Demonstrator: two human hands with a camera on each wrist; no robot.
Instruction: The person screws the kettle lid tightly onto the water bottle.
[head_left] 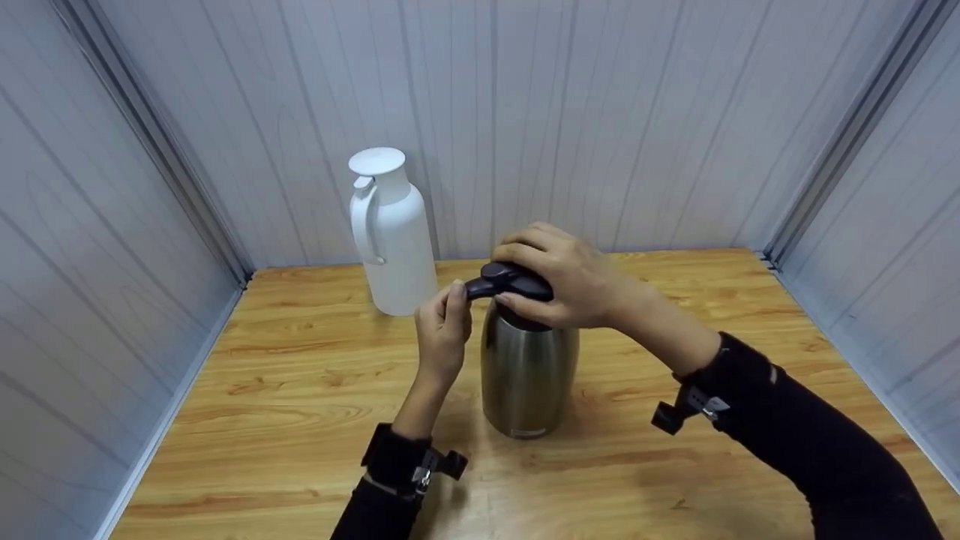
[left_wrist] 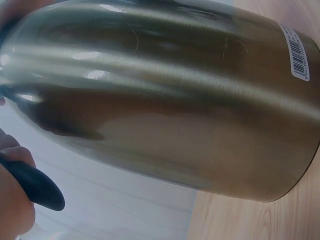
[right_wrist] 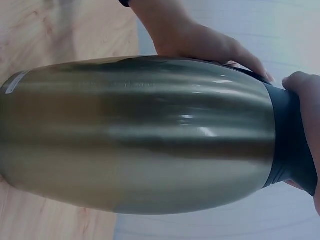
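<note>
Mostly hidden beneath the right hand point(head_left: 562, 281) is the dark plastic lid point(head_left: 510, 283) of a brushed stainless-steel vacuum jug point(head_left: 527, 371), fingers curled over and gripping it. Its left hand point(head_left: 442, 330) pinches the lid's dark lever, fingertips closed on its tip. That jug stands upright mid-way across the light wooden tabletop point(head_left: 300, 420). Both wrist views show little beyond the steel body, close up and blurred. Behind, near the pale panelled back wall point(head_left: 600, 112), stands a white plastic jug with handle point(head_left: 390, 232).

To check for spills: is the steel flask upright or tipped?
Upright: the steel flask stands on its base on the table.
</note>
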